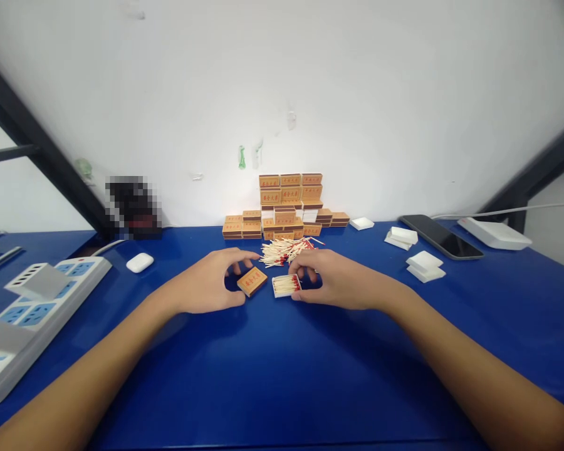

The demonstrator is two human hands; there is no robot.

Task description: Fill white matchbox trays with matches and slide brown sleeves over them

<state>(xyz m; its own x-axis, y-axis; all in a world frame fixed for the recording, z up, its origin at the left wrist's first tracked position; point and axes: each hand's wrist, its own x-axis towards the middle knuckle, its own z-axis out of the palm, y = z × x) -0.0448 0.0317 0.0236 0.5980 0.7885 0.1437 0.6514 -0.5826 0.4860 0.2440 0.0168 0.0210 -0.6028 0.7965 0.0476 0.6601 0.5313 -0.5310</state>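
My left hand (pixel 214 280) is curved with thumb and fingers apart. Beside its thumb, an orange matchbox sleeve (pixel 252 282) lies tilted on the blue table, and I see no firm grip on it. My right hand (pixel 331 279) has its thumb and a forefinger at the right end of a white matchbox tray (pixel 282 286). Matches with red heads fill that tray, lying side by side. Right behind the hands is a loose pile of matches (pixel 279 250), partly covered by my right hand.
Stacked matchboxes (pixel 290 195) stand against the wall. White trays (pixel 424 266) and a phone (pixel 442 237) lie at the right, near a white box-shaped device (pixel 494 233). At the left are a power strip (pixel 82 272) and a white earphone case (pixel 140 262).
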